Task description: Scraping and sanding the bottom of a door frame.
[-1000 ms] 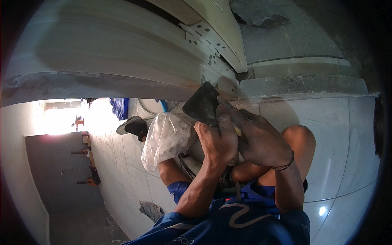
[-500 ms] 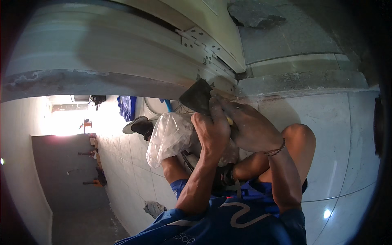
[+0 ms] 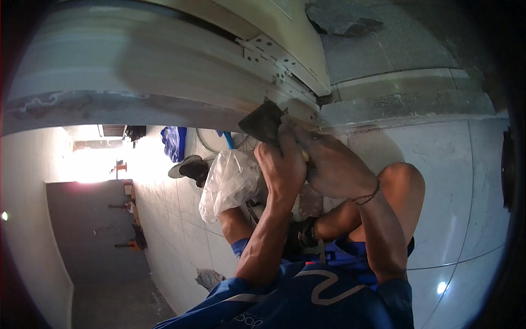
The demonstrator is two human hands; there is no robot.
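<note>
Tight spot from where I stand: pale frame runs across in front of the hands, hinge on it, cream panel beyond. Worn sill off to the right, broken slab past it. Clear bag bunched just left of the left hand; bent right knee near the right wrist. Farther left: shoe, blue cloth; grey rag on the tiles. Dark scraper is in the hands, blade sticking out past the fingers, up and left, over the frame's grey edge; can't tell if it touches. Left fingers clamped at the blade's base, thumb side nearest. Yellow bit shows between the palms. Right hand alongside, fingertips beside the blade's right edge; underside hidden, can't tell if it's gripping.
</note>
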